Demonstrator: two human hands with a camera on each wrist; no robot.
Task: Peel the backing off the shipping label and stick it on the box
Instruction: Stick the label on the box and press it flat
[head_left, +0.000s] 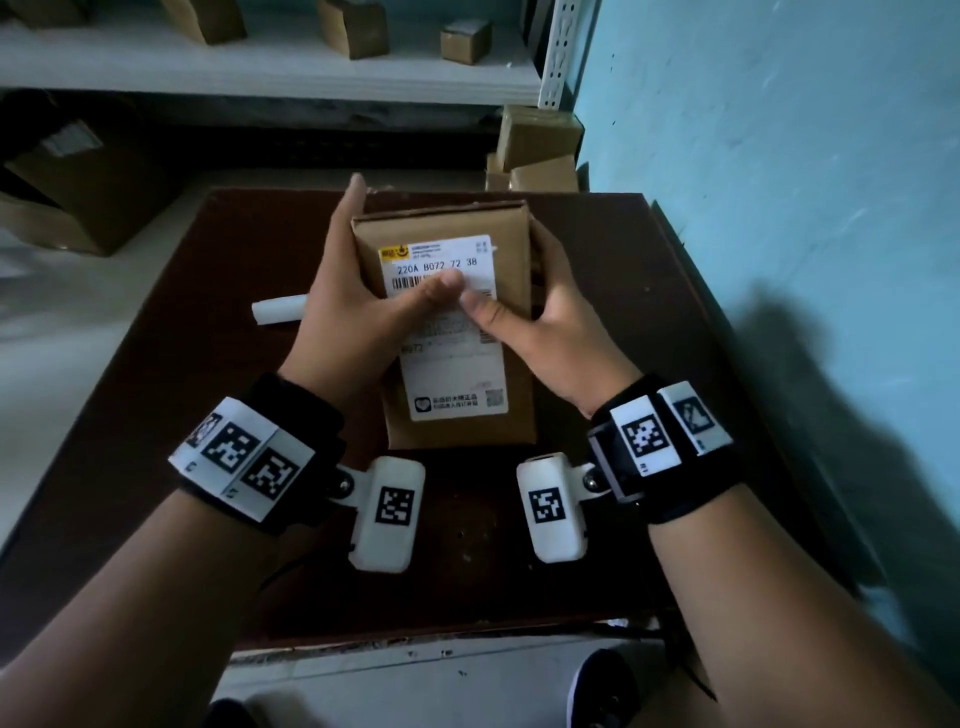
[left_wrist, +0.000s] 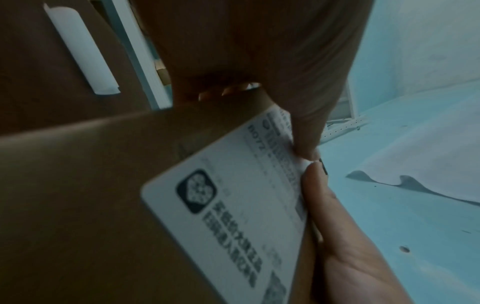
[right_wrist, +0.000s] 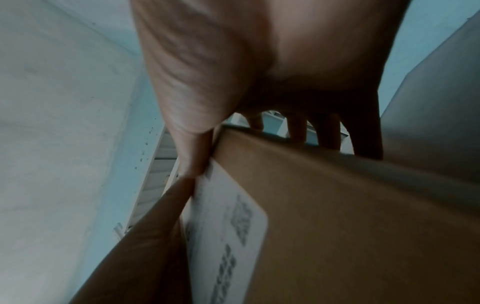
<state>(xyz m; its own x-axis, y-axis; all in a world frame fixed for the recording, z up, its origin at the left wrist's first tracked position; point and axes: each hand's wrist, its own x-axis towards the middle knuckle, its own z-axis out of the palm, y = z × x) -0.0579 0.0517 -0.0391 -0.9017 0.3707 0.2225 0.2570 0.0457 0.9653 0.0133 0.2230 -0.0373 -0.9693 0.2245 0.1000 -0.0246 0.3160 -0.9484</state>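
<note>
box (head_left: 447, 332): held over dark table (head_left: 208, 415), gripped at both sides
label (head_left: 441, 270): stuck on box top
left hand (head_left: 358, 312): wrapped round box, thumb pressed on label
right hand (head_left: 540, 312): same, mirrored

Dim room, light cool and bluish. Dark brown table (head_left: 156, 467) at centre. Right of the table, a pale blue wall (head_left: 779, 182). Behind the table, white shelving (head_left: 260, 73) carrying small cardboard cartons (head_left: 465, 39); more cartons (head_left: 537, 148) stacked by the table's far right corner. Pale floor (head_left: 62, 322) left of the table.
</note>
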